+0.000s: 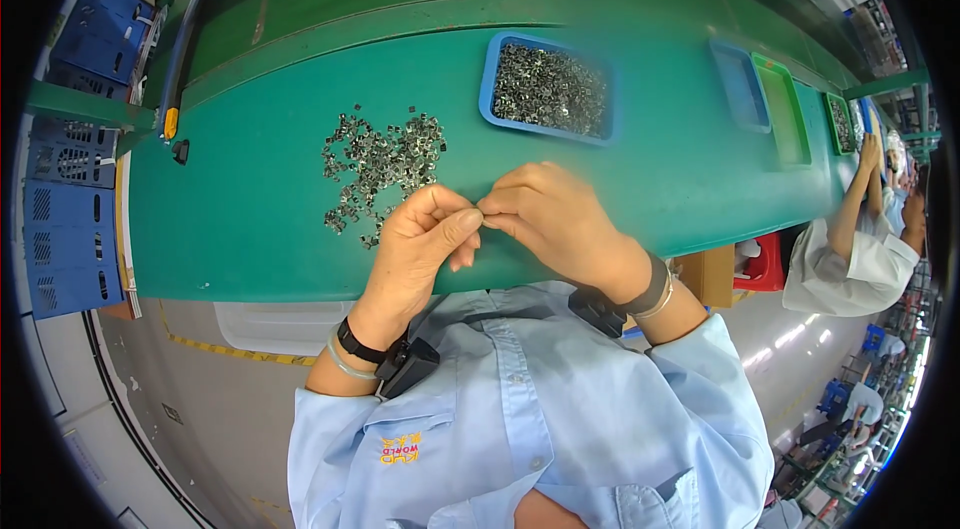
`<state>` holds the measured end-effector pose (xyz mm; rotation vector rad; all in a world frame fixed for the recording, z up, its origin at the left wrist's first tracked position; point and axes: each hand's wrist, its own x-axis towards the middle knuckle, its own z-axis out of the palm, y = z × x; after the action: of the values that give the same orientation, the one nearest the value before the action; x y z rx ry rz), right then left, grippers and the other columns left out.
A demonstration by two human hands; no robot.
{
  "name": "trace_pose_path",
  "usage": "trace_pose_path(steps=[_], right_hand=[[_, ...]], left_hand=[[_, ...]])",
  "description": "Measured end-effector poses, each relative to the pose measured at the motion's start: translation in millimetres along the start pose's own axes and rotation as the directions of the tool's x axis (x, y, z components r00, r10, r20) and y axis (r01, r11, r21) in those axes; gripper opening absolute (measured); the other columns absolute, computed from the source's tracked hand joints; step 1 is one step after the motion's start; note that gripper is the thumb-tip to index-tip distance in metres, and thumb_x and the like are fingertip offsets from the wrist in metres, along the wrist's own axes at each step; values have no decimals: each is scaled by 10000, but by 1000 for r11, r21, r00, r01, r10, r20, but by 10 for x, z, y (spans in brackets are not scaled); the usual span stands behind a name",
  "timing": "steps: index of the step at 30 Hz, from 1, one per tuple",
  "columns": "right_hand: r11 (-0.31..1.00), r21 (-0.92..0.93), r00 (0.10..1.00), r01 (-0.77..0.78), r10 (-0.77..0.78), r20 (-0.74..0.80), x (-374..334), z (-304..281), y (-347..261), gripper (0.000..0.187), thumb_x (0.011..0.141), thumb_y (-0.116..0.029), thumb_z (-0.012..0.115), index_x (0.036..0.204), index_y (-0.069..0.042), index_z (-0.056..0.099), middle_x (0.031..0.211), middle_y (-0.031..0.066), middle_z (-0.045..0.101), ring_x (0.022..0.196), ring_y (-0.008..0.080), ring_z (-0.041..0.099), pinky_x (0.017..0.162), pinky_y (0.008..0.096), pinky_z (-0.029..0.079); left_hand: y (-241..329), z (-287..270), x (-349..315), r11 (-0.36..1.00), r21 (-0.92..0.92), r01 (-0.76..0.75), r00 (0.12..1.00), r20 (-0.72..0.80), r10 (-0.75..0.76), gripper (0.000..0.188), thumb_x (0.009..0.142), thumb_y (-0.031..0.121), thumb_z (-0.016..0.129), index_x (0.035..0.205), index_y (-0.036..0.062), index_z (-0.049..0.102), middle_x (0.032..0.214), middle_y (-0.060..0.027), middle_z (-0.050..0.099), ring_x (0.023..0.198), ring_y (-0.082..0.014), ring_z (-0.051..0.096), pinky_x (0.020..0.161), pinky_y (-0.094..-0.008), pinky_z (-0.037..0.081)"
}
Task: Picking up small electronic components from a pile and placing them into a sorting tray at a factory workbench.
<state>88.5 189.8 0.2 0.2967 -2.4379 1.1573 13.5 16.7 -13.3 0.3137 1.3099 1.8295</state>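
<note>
My left hand (432, 227) and my right hand (548, 216) meet fingertip to fingertip over the near part of the green table. Both are closed in a pinch, thumb against forefinger. Whatever sits between the fingertips is too small and too covered to make out. Just beyond my left hand spreads a loose pile of small black and silvery metal parts (385, 161). Farther back, a blue tray (487, 89) holds a heap of similar small parts (550, 89); its right side looks blurred.
The green table (250, 219) has a raised back edge. To the right lie another blue tray (741, 86), a green tray (784, 109) and a small filled green tray (840, 124). Blue crates (75, 244) stand at the left. A co-worker's arms (858, 191) rest at the table's right end.
</note>
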Motion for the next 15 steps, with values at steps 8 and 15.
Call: trace_pose_path(steps=[8,15], right_hand=[[923,367,984,-119,160,-84,-38,56,-27,121,770,-32,689,875,-47,630,849,57,607,771,193,582,676,292,478],[888,445,980,-118,175,-90,-35,72,-36,134,764,-30,693,875,-57,622,846,57,608,773,193,578,674,297,472]], left_hand=[[26,99,-36,924,-374,79,992,121,-36,161,935,212,547,925,51,541,717,-55,593,546,-122,521,474,-243,385],[-9,115,-31,881,-464,97,985,173,-17,151,929,213,556,944,64,537,724,-65,599,536,-134,505,470,-261,359]])
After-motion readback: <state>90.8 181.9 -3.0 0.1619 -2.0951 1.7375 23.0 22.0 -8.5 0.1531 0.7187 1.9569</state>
